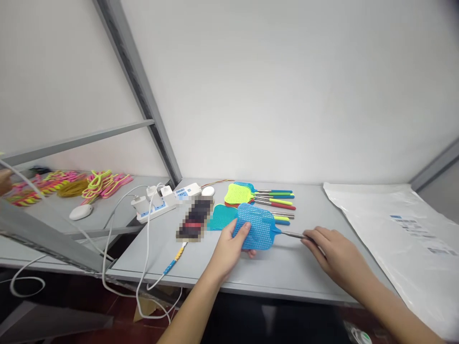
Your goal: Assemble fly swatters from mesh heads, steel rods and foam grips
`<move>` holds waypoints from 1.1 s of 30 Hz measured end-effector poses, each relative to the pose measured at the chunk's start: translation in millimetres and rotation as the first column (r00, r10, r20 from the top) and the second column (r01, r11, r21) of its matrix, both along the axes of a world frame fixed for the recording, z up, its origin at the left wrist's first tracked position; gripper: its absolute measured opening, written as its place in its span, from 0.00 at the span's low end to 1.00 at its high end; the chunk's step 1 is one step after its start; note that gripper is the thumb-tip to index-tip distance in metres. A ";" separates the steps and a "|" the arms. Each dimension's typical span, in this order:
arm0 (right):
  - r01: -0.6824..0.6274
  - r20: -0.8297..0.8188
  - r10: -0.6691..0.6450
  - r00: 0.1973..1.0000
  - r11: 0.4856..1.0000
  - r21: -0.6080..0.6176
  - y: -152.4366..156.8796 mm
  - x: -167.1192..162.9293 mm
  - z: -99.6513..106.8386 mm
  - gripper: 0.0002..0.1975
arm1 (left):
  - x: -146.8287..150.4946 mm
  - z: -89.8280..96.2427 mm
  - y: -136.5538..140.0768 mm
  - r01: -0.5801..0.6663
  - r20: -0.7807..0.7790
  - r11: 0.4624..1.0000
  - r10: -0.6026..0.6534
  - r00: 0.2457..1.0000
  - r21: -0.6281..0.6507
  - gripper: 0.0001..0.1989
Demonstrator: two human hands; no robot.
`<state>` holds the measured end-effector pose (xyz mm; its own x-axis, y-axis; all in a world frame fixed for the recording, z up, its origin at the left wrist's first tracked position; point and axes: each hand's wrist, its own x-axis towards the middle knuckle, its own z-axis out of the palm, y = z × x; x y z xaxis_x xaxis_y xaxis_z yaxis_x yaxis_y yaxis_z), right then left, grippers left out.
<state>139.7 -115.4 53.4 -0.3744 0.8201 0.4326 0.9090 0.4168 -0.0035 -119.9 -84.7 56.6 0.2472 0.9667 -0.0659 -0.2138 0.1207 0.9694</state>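
Observation:
A blue fly swatter [258, 229] is held above the table between my two hands. My left hand [234, 241] pinches the left edge of its mesh head, thumb on top and fingers underneath. On the metal rod at the right, my right hand [328, 251] is closed; the handle end is hidden in it. Behind the held swatter lies a teal fly swatter [220, 217], partly covered. Farther back is a pile of fly swatters with a yellow-green one [237, 194] on top, their handles pointing right.
A phone [195, 220] with a cable lies left of the swatters. White power strips [158, 210] with plugs stand near the metal rack post [143, 95]. A large white plastic bag [387, 220] covers the table's right side. Pink and yellow cords [102, 184] lie at the far left.

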 end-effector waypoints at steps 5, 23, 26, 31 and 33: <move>-0.065 0.031 0.066 0.997 0.997 -0.039 -1.8 -18.2 4.8 0.13 | 4.6 -7.8 -15.1 -0.017 0.018 0.996 0.018 1.000 -0.089 0.19; -0.359 -0.099 0.345 0.933 0.910 -0.209 43.1 29.1 -2.2 0.11 | 19.6 2.5 -6.0 -0.146 -0.172 0.974 0.115 0.978 -0.176 0.20; -0.225 -0.139 0.208 0.968 0.967 -0.123 53.0 64.7 -1.2 0.08 | -15.8 12.6 -0.4 -0.560 -0.264 0.820 0.518 0.814 -0.115 0.21; -0.188 -0.137 0.162 0.977 0.960 -0.207 55.6 49.2 -12.7 0.06 | -47.4 14.2 12.9 -0.469 -0.340 0.882 0.430 0.836 -0.040 0.20; -0.262 -0.118 0.240 0.964 0.933 -0.246 51.4 17.2 -25.2 0.07 | -43.9 8.6 16.2 -0.446 -0.320 0.895 0.414 0.852 -0.031 0.23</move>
